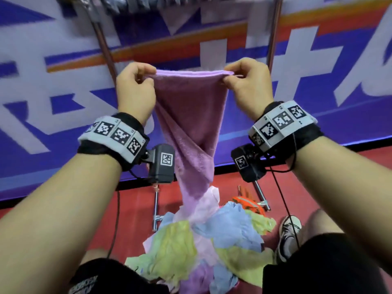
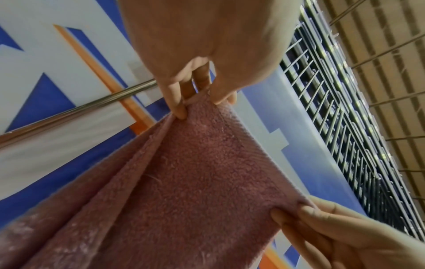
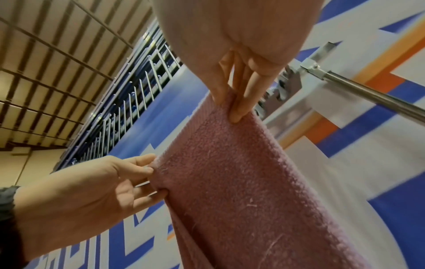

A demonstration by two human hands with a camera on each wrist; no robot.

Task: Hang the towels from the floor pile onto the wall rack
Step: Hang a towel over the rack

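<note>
Both hands are raised at chest height, each pinching a top corner of a purple towel: the left hand (image 1: 135, 90) at one corner, the right hand (image 1: 248, 83) at the other. The purple towel (image 1: 191, 115) hangs stretched between them, its lower end reaching the towel pile (image 1: 212, 240) on the red floor (image 1: 131, 209). A metal rack pole (image 1: 273, 37) stands against the banner wall (image 1: 63, 60).

One purple towel (image 1: 188, 107) hangs stretched between two hands, the left hand (image 1: 135, 90) and the right hand (image 1: 248, 85), above one floor pile (image 1: 207, 240) of mixed towels too tangled to count, with one shoe (image 1: 287, 236) at the near right.
</note>
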